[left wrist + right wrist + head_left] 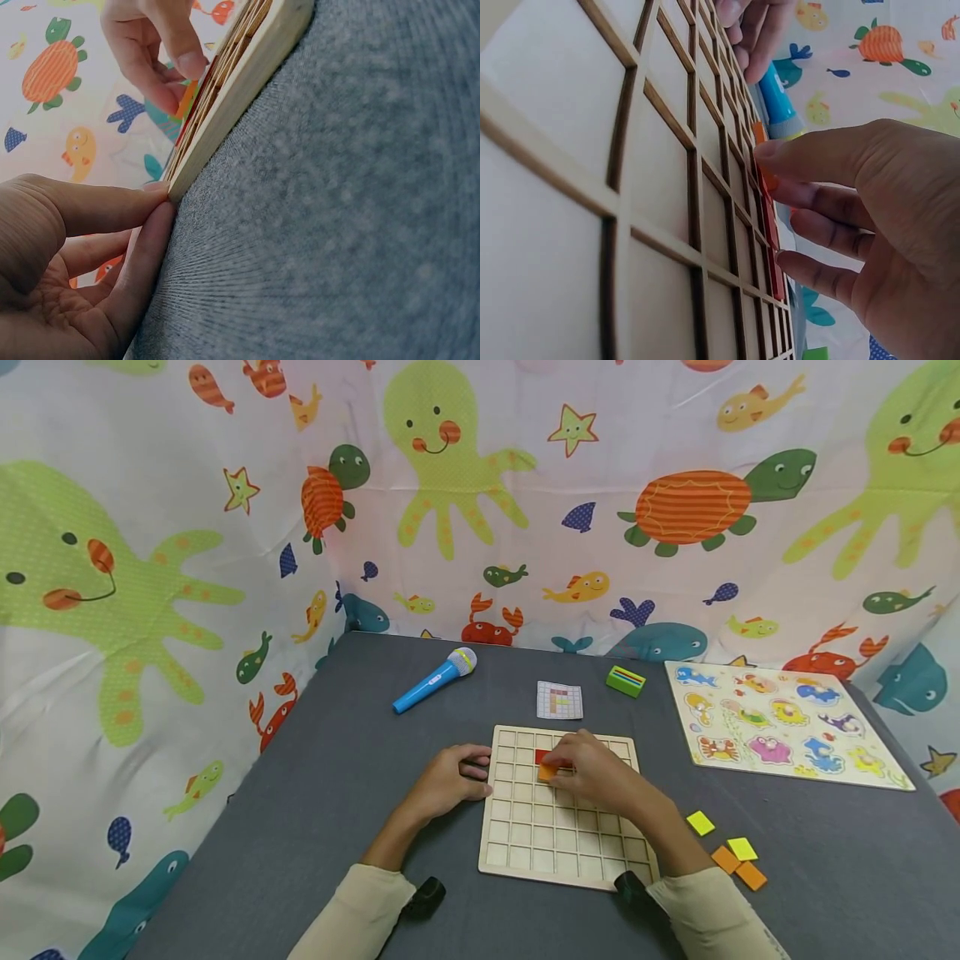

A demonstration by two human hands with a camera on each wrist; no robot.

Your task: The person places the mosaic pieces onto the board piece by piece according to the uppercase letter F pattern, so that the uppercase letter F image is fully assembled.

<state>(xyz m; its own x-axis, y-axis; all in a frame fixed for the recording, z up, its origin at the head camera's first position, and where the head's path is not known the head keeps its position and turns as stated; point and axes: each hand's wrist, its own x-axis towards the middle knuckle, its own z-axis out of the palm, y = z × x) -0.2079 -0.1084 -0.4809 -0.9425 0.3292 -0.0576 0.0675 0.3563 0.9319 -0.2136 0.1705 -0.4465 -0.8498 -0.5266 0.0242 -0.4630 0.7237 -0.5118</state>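
Observation:
A wooden grid board [522,858] lies flat on the table. At its left edge my left hand [444,782] grips the rim, thumb and a finger pinching it in the left wrist view. My right hand [602,774] reaches over the upper part of the grid and pinches an orange square tile [547,772] between thumb and fingers. That tile is tilted in the right wrist view, close over the cells. Red tiles [771,225] sit in cells right beside it, partly hidden by the fingers in the head view.
Yellow tiles [701,823] and orange tiles [751,875] lie right of the board. Behind it are a printed pattern card [559,701] and a green block with coloured stripes [626,682]. A blue toy microphone [435,680] lies back left, a sea-animal puzzle [795,781] at right.

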